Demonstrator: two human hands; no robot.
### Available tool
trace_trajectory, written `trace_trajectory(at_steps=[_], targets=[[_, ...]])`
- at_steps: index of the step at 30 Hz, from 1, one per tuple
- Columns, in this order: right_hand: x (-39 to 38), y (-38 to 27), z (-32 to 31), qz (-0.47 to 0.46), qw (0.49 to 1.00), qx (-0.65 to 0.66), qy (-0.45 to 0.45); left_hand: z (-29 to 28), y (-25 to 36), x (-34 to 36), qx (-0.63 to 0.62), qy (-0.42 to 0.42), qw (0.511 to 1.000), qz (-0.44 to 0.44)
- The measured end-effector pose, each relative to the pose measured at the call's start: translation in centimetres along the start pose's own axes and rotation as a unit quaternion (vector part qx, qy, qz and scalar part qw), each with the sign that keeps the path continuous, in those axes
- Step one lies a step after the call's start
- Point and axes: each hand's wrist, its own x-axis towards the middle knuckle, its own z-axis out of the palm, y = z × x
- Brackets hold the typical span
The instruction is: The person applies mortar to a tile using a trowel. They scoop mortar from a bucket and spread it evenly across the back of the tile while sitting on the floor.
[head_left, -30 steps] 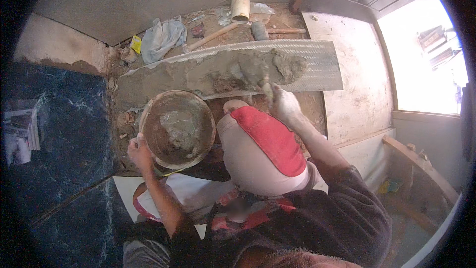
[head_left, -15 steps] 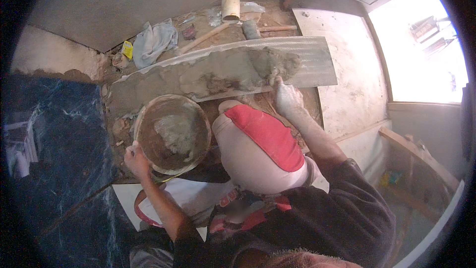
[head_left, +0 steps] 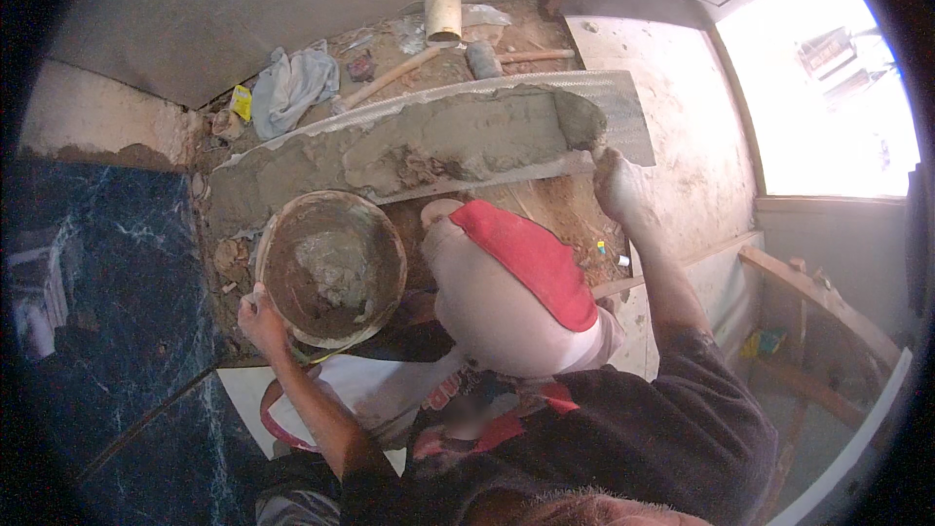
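Note:
My left hand [head_left: 263, 321] grips the near-left rim of a round pan [head_left: 394, 234], which holds a lump of wet grey mortar [head_left: 336, 268]. At the right, the fingers of my right hand [head_left: 619, 183] are closed around the handle of a trowel [head_left: 582, 123]. Its blade lies against the mortar layer [head_left: 448, 131] at that layer's right end, and grey mortar hides part of it. This layer coats most of a long slab [head_left: 628, 117] whose bare right end looks ridged. Between my arms is a rounded beige form with a red panel [head_left: 526, 263].
Behind the slab lie a grey cloth [head_left: 292, 93], a yellow packet [head_left: 242, 102], a wooden handle [head_left: 394, 76], a mallet [head_left: 482, 60] and a pale cylindrical container [head_left: 443, 18]. Dark marbled tiles [head_left: 117, 282] cover the left. A wooden frame [head_left: 828, 307] stands at right.
My right hand and the trowel have moved right along the slab. Mortar there now lies smoother and reaches further right. My left hand stays on the pan's rim.

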Motion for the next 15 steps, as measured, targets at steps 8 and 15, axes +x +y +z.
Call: trace_trajectory(at_steps=[8,15], targets=[[0.0,3.3,0.6,0.031,0.996,0.08,0.037,0.1,0.6,0.4,-0.029,-0.033,0.999,-0.016],[-0.5,5.2,-0.8,-0.035,0.975,0.172,0.136,0.1,-0.6,0.4,0.002,-0.006,1.0,-0.005]])
